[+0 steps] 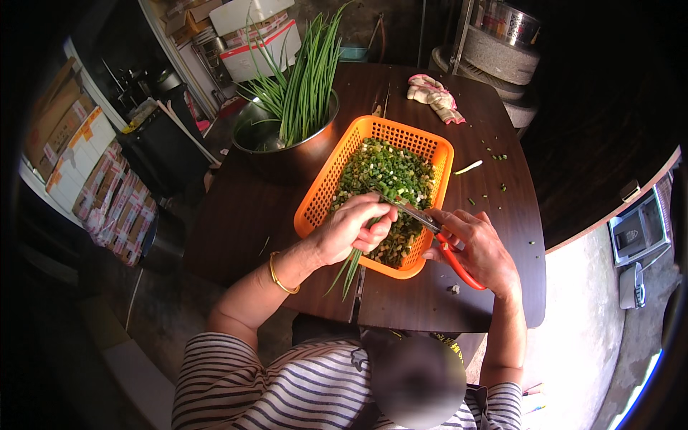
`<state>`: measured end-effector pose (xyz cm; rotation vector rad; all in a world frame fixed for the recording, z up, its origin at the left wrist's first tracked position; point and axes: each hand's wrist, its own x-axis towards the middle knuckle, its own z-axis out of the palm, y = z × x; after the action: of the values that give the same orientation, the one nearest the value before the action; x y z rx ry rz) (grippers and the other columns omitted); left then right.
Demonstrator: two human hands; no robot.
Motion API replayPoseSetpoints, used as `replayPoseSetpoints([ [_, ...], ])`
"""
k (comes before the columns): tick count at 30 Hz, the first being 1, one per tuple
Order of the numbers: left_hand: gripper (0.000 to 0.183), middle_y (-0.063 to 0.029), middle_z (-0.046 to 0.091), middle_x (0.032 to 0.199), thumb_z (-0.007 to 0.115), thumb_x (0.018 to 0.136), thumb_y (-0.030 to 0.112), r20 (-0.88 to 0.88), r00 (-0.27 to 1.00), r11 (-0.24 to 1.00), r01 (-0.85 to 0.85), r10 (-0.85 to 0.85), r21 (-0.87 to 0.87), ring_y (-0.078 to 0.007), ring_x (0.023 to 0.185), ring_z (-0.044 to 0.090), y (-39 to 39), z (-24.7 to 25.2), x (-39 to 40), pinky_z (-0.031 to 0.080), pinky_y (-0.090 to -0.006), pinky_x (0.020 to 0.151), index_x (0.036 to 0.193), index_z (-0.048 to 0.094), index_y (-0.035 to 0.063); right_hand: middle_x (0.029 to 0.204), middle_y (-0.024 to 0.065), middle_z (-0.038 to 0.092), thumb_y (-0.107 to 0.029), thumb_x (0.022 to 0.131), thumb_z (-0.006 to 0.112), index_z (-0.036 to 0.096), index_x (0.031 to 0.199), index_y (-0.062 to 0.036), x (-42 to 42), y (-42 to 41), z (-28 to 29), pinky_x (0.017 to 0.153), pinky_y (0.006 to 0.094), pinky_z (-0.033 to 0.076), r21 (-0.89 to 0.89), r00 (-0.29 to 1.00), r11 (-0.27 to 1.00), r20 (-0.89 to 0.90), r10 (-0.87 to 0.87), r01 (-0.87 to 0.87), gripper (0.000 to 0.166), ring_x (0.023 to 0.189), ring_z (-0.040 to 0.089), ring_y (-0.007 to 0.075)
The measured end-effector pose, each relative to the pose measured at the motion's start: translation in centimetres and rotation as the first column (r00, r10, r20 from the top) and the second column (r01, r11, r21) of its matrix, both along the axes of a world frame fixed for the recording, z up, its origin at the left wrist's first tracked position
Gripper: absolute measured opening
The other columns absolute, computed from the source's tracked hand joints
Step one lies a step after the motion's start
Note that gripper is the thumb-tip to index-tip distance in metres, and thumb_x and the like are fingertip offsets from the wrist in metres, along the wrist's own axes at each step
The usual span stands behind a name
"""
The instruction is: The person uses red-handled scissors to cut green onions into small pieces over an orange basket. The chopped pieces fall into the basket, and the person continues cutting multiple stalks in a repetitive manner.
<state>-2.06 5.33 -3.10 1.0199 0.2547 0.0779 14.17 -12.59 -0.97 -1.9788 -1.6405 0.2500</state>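
My left hand (361,224) grips a small bunch of green onions (352,271), their leaf ends hanging down towards me. My right hand (473,244) holds scissors with red handles (457,263); their metal blades reach to the cut ends of the bunch beside my left fingers. Both hands are over the near part of an orange perforated plastic basket (371,124), which holds a heap of chopped green onions (387,172). Behind it to the left, a steel bowl (252,149) holds long whole green onions (309,80) standing upright and leaning on its rim.
A crumpled checked cloth (432,97) lies on the far right of the dark wooden table (502,295). A white onion piece (468,167) and green scraps are scattered right of the basket. Stacked round stones (500,56) stand behind the table; taped cartons (115,207) are at the left.
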Motion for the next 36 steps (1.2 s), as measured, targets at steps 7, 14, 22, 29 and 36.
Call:
replayPoseSetpoints([
  [7,0.03,0.0041,0.037,0.066,0.039,0.096,0.02,-0.008,0.999,0.996,0.052,-0.053,-0.068,-0.0024,0.05,0.027,0.3,0.0,0.1,0.024,-0.0173,0.044,0.105,0.053,-0.0047,0.076,0.0093,0.061,-0.037,0.074,0.073,0.06,0.114,-0.0082,0.3,0.1,0.1,0.074,0.0331,0.038,-0.009,0.999,0.999,-0.011,0.035,-0.035,0.051,0.071,0.059,0.0259],
  [14,0.033,0.0041,0.036,0.068,0.037,0.099,0.022,0.025,0.995,0.994,0.094,-0.093,-0.062,-0.0023,0.053,0.027,0.9,-0.6,0.1,0.026,-0.0173,0.045,0.108,0.052,-0.0059,0.077,0.0107,0.062,-0.037,0.073,0.073,0.06,0.113,-0.0058,0.7,0.2,-0.4,0.074,0.0339,0.039,-0.006,0.999,1.0,-0.018,0.027,-0.027,0.052,0.072,0.06,0.0272],
  [22,0.021,0.0039,0.037,0.07,0.039,0.1,0.021,0.017,0.999,0.996,-0.026,0.027,-0.08,-0.0028,0.055,0.03,0.3,-0.1,0.2,0.027,-0.0166,0.046,0.097,0.051,0.0034,0.076,0.0077,0.06,-0.039,0.073,0.073,0.059,0.116,-0.0066,0.9,0.2,-0.7,0.073,0.0329,0.038,0.056,0.999,0.998,-0.027,-0.025,0.027,0.055,0.069,0.058,0.0252],
  [29,0.023,0.0035,0.038,0.07,0.037,0.1,0.023,0.042,0.998,0.999,-0.037,0.038,-0.01,-0.0021,0.052,0.028,0.0,-0.1,0.1,0.026,-0.016,0.044,0.101,0.051,0.0035,0.075,0.0046,0.055,-0.037,0.07,0.075,0.057,0.12,-0.008,0.4,0.0,-0.3,0.074,0.0337,0.039,0.008,0.996,0.999,0.083,-0.038,0.037,0.061,0.069,0.055,0.0189],
  [36,0.025,0.0038,0.036,0.069,0.038,0.1,0.02,0.014,1.0,1.0,0.007,-0.007,0.022,-0.001,0.052,0.028,0.1,-0.1,-0.1,0.024,-0.0152,0.044,0.098,0.053,0.0006,0.067,0.0056,0.054,-0.034,0.07,0.076,0.059,0.115,-0.0046,0.4,0.1,-0.6,0.071,0.033,0.041,0.035,0.999,0.999,0.05,0.007,-0.009,0.056,0.061,0.055,0.0197],
])
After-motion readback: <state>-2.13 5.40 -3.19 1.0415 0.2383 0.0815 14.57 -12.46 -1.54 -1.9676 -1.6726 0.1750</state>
